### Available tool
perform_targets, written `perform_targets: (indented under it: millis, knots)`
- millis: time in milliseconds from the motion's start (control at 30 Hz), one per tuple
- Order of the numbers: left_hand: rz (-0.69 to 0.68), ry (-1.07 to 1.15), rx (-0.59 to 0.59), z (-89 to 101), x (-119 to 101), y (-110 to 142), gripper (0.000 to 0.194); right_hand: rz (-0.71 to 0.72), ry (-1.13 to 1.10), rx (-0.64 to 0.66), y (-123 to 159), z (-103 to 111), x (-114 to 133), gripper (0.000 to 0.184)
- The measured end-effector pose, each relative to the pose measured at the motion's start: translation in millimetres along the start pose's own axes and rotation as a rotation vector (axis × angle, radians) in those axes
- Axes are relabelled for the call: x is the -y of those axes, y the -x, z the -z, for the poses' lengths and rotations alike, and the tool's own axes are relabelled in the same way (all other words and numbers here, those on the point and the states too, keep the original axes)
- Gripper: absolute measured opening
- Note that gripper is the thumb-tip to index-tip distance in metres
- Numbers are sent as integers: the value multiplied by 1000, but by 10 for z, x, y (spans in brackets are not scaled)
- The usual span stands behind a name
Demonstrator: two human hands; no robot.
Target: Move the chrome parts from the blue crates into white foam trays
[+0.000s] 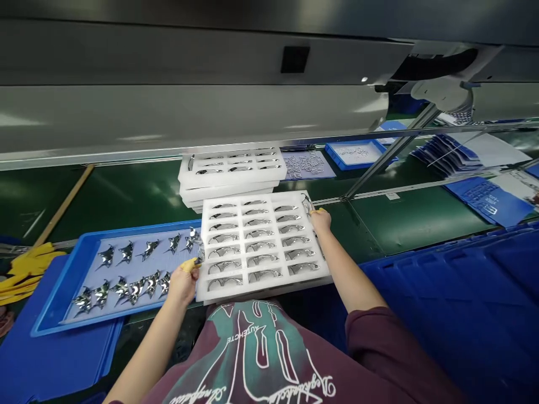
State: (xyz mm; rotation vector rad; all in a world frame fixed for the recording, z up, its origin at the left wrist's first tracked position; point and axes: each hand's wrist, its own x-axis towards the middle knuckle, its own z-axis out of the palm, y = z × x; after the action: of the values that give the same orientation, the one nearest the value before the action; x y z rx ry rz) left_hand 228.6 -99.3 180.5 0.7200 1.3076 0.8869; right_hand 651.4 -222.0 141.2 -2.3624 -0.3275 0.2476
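While chrome parts (194, 247) are being pinched by the left hand (184, 283) and right hand (320, 220), a foam tray (261, 280) is being borne by a green workbench (416, 221).

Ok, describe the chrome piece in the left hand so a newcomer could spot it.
On the green conveyor belt, find the blue tray of chrome parts beside the white foam tray. At its right end, the left hand pinches one chrome piece; the others lie flat in two rows.

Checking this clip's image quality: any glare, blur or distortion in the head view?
Head view: glare on the chrome parts and grey overhead housing; wide-angle distortion bows straight edges near the frame's sides; the chrome part by the left hand looks slightly soft.
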Motion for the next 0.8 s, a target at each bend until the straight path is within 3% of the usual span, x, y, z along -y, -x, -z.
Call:
perform_targets:
  millis: [133, 333, 800]
  knots:
    - [-115, -208, 11, -66, 82, 83, 25, -58, 179, 33, 98, 37, 73, 23]
    - [-156, -286, 107, -66, 92, 93, 25, -108, 300, 168, 175, 121, 219, 29]
    - [-188, -420, 240, -131, 119, 169, 29, 5, 529, 273, 152, 229, 446, 34]
